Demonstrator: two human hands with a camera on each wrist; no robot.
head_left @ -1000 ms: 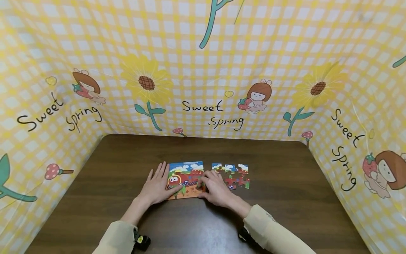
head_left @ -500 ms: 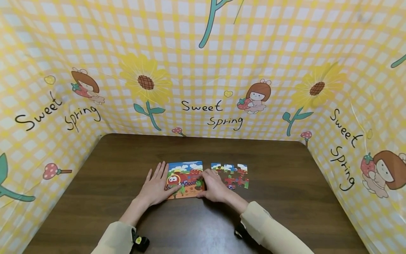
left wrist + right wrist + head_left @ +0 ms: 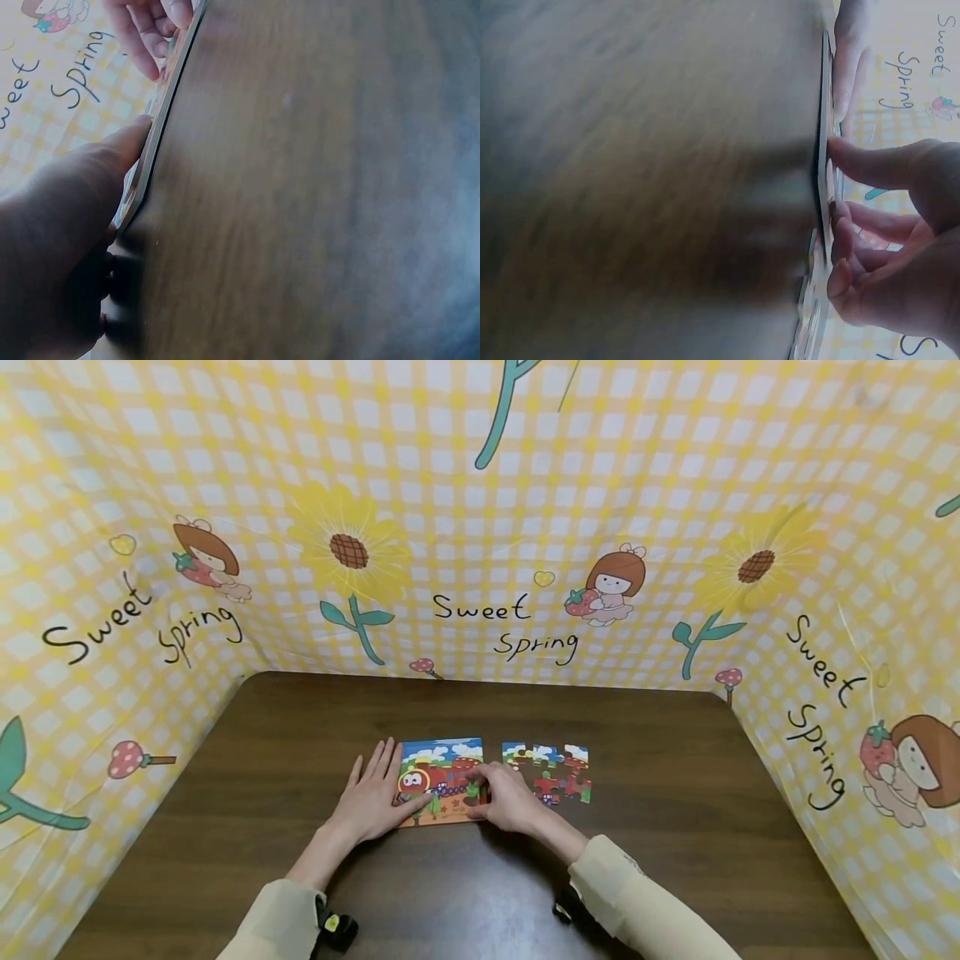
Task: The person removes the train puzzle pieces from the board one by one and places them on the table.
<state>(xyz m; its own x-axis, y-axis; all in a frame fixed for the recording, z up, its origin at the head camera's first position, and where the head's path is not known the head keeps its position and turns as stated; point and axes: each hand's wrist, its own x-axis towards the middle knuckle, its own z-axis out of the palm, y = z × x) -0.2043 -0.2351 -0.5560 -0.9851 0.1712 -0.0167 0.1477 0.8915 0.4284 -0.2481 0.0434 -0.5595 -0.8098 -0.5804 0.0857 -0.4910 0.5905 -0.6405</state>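
Observation:
A picture puzzle (image 3: 442,768) with a red train-like figure lies on the brown table in the head view. My left hand (image 3: 369,802) rests at its left side, fingers stretched out and thumb lying over the lower part of the picture. At the right edge, my right hand (image 3: 512,797) curls over the board, thumb and fingertips on either side of a puzzle piece (image 3: 472,793) with green on it. Seen from the right wrist, the thumb (image 3: 866,161) touches the board (image 3: 823,150) and the other fingers bend in beside it.
Several loose puzzle pieces (image 3: 547,781) lie just right of the board, partly behind my right hand. The wooden table (image 3: 637,860) stretches around them. A yellow checked cloth (image 3: 480,527) with flowers and lettering stands along its back and sides.
The right fingers and thumb have shifted slightly on the board's right edge, exposing more of the green part. My left hand stays in place; the head view has moved slightly.

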